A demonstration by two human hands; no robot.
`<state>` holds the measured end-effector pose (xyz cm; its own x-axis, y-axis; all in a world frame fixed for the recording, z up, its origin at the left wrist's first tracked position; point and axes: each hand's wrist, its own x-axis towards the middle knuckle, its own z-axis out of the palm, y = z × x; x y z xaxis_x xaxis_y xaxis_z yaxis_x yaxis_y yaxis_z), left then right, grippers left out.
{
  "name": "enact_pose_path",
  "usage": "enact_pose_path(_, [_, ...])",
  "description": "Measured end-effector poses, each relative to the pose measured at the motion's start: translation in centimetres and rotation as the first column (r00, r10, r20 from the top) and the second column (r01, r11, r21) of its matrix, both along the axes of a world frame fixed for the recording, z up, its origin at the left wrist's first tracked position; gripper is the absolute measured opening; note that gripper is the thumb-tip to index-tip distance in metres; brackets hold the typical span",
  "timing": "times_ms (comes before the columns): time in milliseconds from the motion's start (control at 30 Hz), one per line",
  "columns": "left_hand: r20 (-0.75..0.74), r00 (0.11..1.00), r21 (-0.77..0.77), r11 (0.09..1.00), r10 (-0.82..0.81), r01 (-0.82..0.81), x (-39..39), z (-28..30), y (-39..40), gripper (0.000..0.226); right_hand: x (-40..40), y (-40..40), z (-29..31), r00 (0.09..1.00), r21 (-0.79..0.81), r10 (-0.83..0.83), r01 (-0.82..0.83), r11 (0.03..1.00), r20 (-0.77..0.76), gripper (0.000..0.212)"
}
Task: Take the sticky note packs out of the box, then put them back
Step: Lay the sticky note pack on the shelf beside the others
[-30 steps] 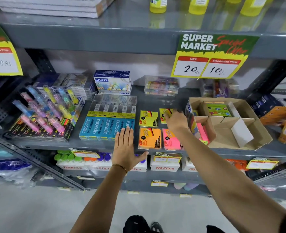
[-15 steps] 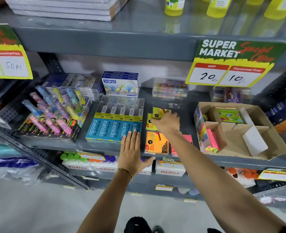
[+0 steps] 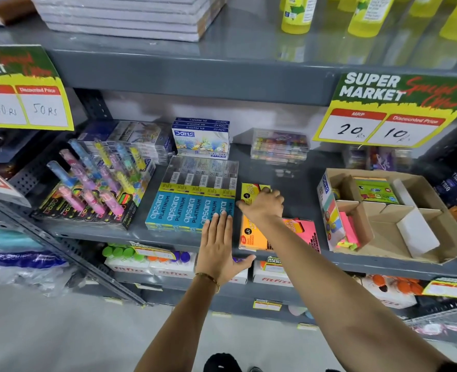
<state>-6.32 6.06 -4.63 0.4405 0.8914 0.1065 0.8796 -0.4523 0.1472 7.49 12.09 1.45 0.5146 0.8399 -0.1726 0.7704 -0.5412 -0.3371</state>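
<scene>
Sticky note packs lie on the grey shelf [image 3: 289,181] left of a brown cardboard box [image 3: 447,237]. My right hand [image 3: 262,204] covers a yellow pack [image 3: 249,193], its fingers curled on it. In front of it lie an orange pack [image 3: 250,237] and a pink pack [image 3: 306,232], both partly hidden by my forearm. My left hand [image 3: 218,245] lies flat and open at the shelf edge, with its fingertips on the blue Apsara pencil boxes [image 3: 187,208]. Inside the box sit a green pack [image 3: 375,190] and loose pink notes [image 3: 348,233].
Highlighter packs [image 3: 93,191] fill the left of the shelf. Doms pastel boxes [image 3: 202,138] and clear crayon cases [image 3: 279,145] stand at the back. A yellow price sign [image 3: 383,114] hangs from the shelf above. A lower shelf holds FitFizz boxes [image 3: 152,267].
My right hand has moved left with a yellow pack onto the other yellow pack, leaving bare shelf beside the box. The left hand has stayed flat at the shelf edge.
</scene>
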Motion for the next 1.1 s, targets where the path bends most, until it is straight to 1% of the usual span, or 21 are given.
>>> enact_pose_path(100, [-0.002, 1.000, 0.005, 1.000, -0.005, 0.005, 0.0, 0.0, 0.0, 0.105, -0.3, 0.1, 0.0, 1.000, -0.008, -0.001, 0.001, 1.000, 0.023, 0.085])
enact_pose_path(267, [-0.003, 1.000, 0.001, 1.000, -0.008, 0.008, 0.0, 0.0, 0.1, 0.105, -0.5, 0.1, -0.1, 1.000, -0.019, -0.015, 0.016, 1.000, 0.020, 0.087])
enact_pose_path(400, [-0.005, 1.000, 0.000, 1.000, -0.013, 0.013, 0.0, 0.0, 0.1, 0.105, -0.7, 0.2, -0.2, 0.999, -0.036, -0.021, 0.023, 0.999, 0.048, 0.091])
enact_pose_path(667, [0.009, 1.000, 0.021, 1.000, -0.017, 0.017, 0.1, 0.0, 0.1, 0.104, -1.3, 0.4, -0.2, 0.997, -0.002, -0.063, 0.063, 0.998, 0.034, 0.089])
enact_pose_path(767, [0.007, 1.000, 0.029, 0.999, -0.016, 0.016, 0.1, 0.0, 0.0, 0.103, -0.9, 0.0, 0.2, 0.997, 0.057, -0.071, 0.071, 0.996, -0.009, 0.087])
enact_pose_path(900, [0.033, 0.999, 0.058, 0.998, -0.025, 0.023, 0.4, 0.6, -0.2, 0.105, 0.9, -1.5, 2.0, 0.998, 0.165, -0.042, 0.050, 0.985, -0.049, 0.086])
enact_pose_path(1033, [0.080, 0.985, 0.120, 0.982, -0.154, 0.144, 2.7, 1.5, -0.9, 0.102, 4.3, -4.6, 4.8, 0.996, 0.294, -0.043, 0.065, 0.954, -0.080, 0.080])
enact_pose_path(1100, [0.071, 0.975, 0.095, 0.974, -0.211, 0.204, 4.6, 1.7, -1.2, 0.103, 7.0, -7.3, 5.9, 0.992, 0.353, -0.081, 0.109, 0.929, -0.092, 0.075])
